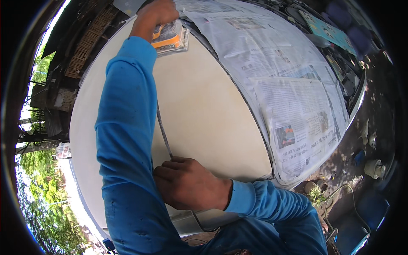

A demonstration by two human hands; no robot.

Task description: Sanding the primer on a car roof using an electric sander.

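My left hand [156, 17] is closed over the top of an orange and grey power sander [169, 39] at the far end of a curved cream panel [204, 102]. The sander's flat pad rests on the panel. A dark cord [163, 129] comes out from behind my left forearm and runs down the panel to my right hand [193, 185]. That hand is a loose fist around the cord, low over the near part of the panel. Beyond it, the cord shows again near the panel's near edge. My left forearm hides part of the panel and of my right fingers.
Newspaper sheets [293, 102] cover the surface right of the panel, past a dark seam. Assorted objects, including a teal printed board [327, 32], lie at the upper right. On the ground at the right are a white container [374, 168], a hose [353, 199] and a small plant [316, 196].
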